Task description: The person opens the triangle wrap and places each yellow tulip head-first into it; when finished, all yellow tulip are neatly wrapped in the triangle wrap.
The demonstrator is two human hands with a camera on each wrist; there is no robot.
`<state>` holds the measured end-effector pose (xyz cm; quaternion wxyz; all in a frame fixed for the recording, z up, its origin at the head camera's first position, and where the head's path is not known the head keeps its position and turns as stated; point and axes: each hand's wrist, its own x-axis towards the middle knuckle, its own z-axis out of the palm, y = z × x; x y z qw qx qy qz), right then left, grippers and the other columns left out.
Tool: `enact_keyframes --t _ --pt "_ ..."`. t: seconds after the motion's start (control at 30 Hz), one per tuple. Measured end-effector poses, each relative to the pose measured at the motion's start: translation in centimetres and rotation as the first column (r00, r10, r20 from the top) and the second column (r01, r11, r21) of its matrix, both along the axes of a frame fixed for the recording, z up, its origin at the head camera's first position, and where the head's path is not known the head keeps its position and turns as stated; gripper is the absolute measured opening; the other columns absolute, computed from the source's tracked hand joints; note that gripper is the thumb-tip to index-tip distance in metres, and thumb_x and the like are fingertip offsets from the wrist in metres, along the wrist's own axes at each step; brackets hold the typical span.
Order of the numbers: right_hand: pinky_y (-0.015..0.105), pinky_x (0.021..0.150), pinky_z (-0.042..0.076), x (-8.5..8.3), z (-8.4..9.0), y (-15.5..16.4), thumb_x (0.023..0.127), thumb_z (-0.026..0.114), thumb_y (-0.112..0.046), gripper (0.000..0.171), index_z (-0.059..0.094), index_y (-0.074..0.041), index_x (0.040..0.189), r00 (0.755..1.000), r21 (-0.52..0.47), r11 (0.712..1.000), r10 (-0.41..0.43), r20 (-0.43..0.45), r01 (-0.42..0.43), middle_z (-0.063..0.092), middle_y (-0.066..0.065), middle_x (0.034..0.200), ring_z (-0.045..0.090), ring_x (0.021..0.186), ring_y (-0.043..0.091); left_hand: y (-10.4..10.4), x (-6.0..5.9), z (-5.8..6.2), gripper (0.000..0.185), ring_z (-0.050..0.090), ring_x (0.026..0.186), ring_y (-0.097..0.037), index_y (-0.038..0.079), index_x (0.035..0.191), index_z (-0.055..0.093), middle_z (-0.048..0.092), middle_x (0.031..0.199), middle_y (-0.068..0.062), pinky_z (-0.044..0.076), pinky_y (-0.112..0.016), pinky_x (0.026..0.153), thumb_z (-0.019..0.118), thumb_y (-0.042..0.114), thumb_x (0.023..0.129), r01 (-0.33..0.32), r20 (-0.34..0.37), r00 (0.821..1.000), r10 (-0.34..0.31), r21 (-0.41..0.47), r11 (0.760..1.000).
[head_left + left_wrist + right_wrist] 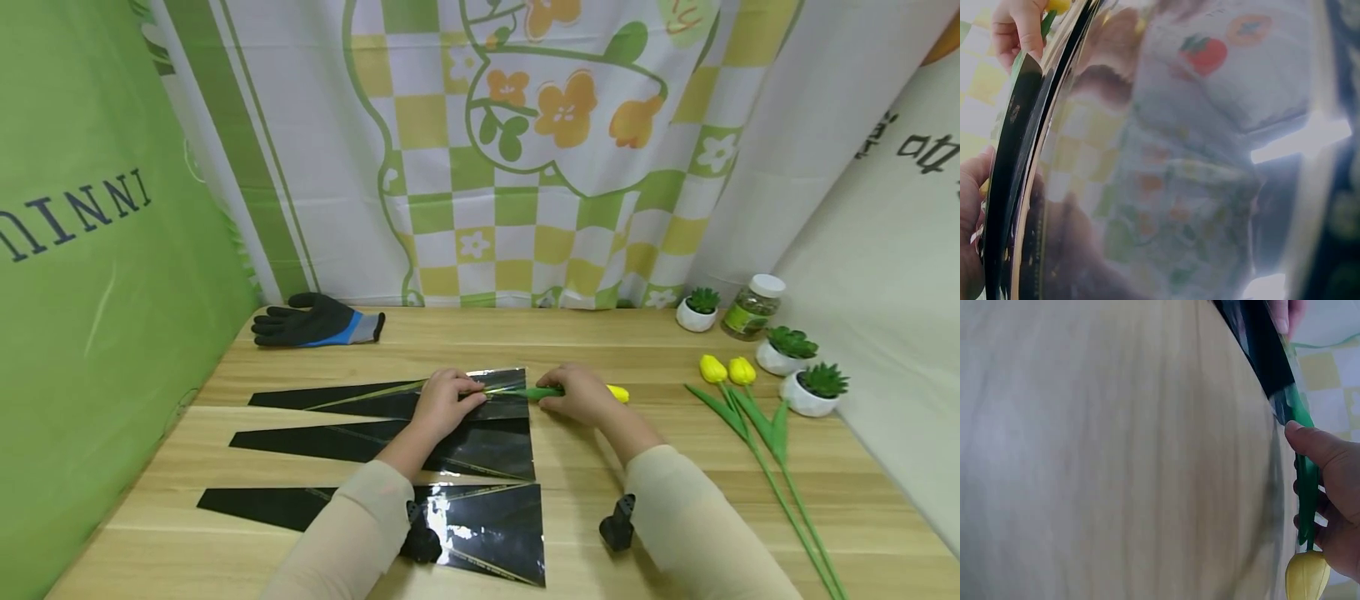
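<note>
A yellow artificial tulip [618, 393] lies along the farthest black flower sleeve [390, 403], its stem reaching over or into the sleeve's wide end. My right hand [581, 396] holds it by the green leaves and stem just below the bloom, thumb against the leaf in the right wrist view, where the tulip head [1307, 575] points down. My left hand [442, 404] is at the same sleeve, thumb and fingertips together near the stem; what lies beneath them is partly hidden. Two more black sleeves [495, 446] lie flat nearer me, glossy with gold edging.
Two yellow tulips [727, 371] with long stems lie at the right. Beyond them stand small potted succulents [813, 390] and a lidded jar [752, 307]. A black and blue work glove [318, 321] lies at the back left, before the curtain [450, 275].
</note>
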<state>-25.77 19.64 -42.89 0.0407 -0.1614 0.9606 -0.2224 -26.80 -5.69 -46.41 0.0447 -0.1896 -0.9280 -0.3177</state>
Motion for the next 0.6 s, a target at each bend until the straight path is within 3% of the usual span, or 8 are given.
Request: enact_keyframes --t 0.4,0.6 --pt "0.05 0.103 0.046 0.3 -0.2 -1.0 0.087 0.075 -0.025 0.043 0.067 -0.006 0.125 0.999 0.0 1.0 -0.004 0.035 0.004 0.067 0.014 0.124 0.059 0.118 0.035 0.0 -0.1 -0.5 0.022 0.058 0.104 -0.024 0.019 0.108 0.077 0.067 0.105 -0.001 0.045 -0.044 0.096 0.071 0.031 0.09 -0.003 0.007 1.0 0.003 0.017 1.0" --pt "0.058 0.105 0.042 1.1 0.8 1.1 0.092 0.069 -0.028 0.05 0.058 -0.007 0.136 0.989 -0.115 0.989 -0.082 0.123 0.096 0.05 0.02 0.144 0.048 0.131 0.043 -0.2 -0.2 -0.6 0.023 0.058 0.104 -0.024 0.02 0.108 0.077 0.068 0.106 -0.001 0.045 -0.044 0.096 0.071 0.031 0.09 -0.005 0.001 1.0 0.005 0.009 1.0"
